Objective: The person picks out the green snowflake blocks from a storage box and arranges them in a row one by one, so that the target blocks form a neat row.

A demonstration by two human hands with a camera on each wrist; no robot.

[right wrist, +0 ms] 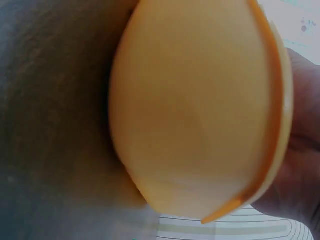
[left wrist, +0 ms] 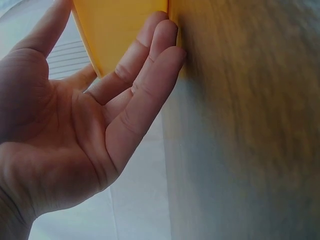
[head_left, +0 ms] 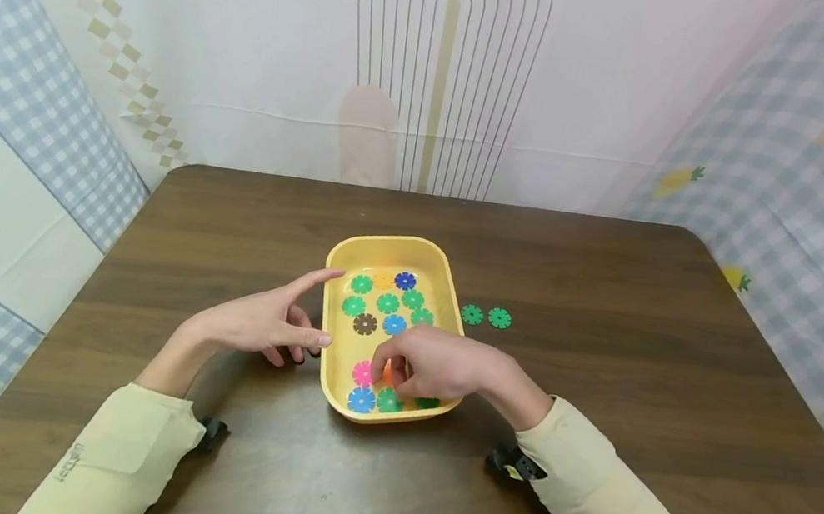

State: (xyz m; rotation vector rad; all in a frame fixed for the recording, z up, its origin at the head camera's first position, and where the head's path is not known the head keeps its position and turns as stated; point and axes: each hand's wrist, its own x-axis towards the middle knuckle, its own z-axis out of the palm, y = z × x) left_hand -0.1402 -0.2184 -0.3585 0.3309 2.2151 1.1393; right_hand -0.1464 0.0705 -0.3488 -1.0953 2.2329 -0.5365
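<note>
A yellow plastic tray (head_left: 327,370) holds several flat, notched, flower-shaped discs, among them green discs (head_left: 388,303), a brown disc (head_left: 365,324), a pink disc (head_left: 362,372) and blue discs (head_left: 361,399). My left hand (head_left: 257,324) is at the tray's left side, index finger and thumb extended to its rim, the other fingers loosely bent along the outer wall. Over the tray's near right part, my right hand (head_left: 439,362) reaches in with fingers bent downward around an orange disc (head_left: 388,373). Whether they pinch it is hidden. In the right wrist view the tray's outer wall (right wrist: 195,110) covers the fingers.
Two green discs (head_left: 485,316) lie side by side on the brown wooden table (head_left: 602,310), just right of the tray. Patterned cloth (head_left: 269,41) hangs behind the table and at both sides. Dark straps with small devices (head_left: 517,464) sit at the wrists.
</note>
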